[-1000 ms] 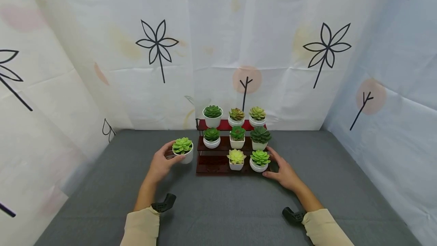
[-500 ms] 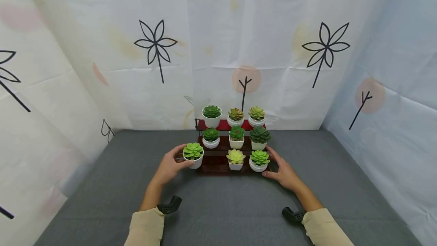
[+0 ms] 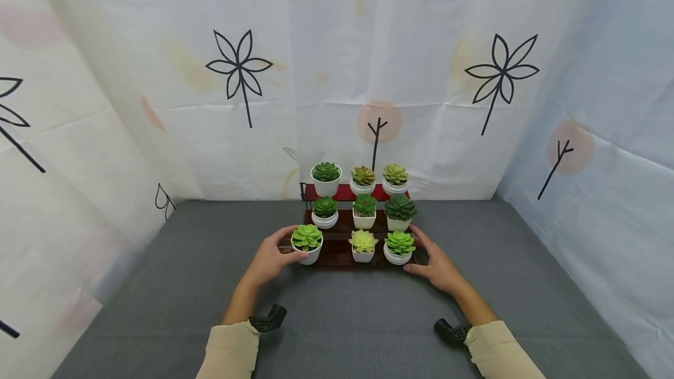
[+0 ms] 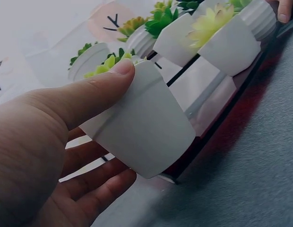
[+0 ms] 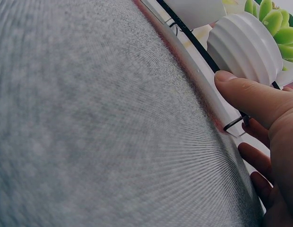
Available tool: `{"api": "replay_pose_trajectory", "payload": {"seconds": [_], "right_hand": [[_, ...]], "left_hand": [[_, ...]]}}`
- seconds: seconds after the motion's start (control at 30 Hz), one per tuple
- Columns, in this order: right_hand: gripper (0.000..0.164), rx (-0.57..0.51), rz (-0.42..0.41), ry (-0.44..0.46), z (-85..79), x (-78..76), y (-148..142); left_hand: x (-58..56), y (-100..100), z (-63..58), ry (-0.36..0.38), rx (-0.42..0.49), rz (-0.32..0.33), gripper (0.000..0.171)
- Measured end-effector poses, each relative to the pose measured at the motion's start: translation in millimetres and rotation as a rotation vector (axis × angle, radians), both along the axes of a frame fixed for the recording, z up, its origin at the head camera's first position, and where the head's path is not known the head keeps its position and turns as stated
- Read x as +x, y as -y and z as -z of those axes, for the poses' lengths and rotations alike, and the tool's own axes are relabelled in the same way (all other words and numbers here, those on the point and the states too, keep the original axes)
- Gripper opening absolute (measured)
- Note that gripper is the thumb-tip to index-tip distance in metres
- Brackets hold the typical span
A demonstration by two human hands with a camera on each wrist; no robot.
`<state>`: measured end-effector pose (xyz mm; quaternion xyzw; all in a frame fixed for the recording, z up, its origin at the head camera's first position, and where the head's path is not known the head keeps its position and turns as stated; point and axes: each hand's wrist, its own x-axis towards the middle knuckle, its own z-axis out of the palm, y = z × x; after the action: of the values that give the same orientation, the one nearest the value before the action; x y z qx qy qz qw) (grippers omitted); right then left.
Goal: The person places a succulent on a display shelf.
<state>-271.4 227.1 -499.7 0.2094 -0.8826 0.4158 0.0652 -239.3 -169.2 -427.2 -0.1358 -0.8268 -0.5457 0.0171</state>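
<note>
My left hand grips a white round pot with a light-green succulent, thumb across the pot's side and fingers behind it. In the left wrist view the held pot is tilted, its base close over the front left corner of the dark red tiered rack. My right hand holds the rack's right end, thumb at the front edge beside a ribbed pot with a bright-green succulent, fingers along the side. The thumb lies right at that ribbed pot in the right wrist view.
On the bottom tier a yellow-green succulent stands between the hands. Several potted succulents fill the middle and top tiers, such as the dark-green one. Grey cloth covers the table, and a patterned white curtain hangs behind.
My left hand has carried the potted succulent rightward and slightly toward me, from beside the rack to its bottom tier's left end. The right hand stays at the rack's right end.
</note>
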Motion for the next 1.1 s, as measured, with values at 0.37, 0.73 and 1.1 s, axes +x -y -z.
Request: {"api": "replay_pose_trajectory", "payload": {"seconds": [0.37,0.73,1.1], "right_hand": [[0.091,-0.003,0.002,-0.011,0.6,-1.5,0.0],[0.091,-0.003,-0.007,-0.034,1.5,-1.0,-1.5],[0.093,-0.018,-0.017,-0.01,-0.4,-2.2,-0.6]], "left_hand": [[-3.3,-13.0,4.8,-0.007,0.025,0.017,0.064],[-4.9,-20.4,6.8,-0.005,0.049,0.002,0.064],[-25.7,-17.9,38.7,0.003,0.085,-0.041,0.067]]}}
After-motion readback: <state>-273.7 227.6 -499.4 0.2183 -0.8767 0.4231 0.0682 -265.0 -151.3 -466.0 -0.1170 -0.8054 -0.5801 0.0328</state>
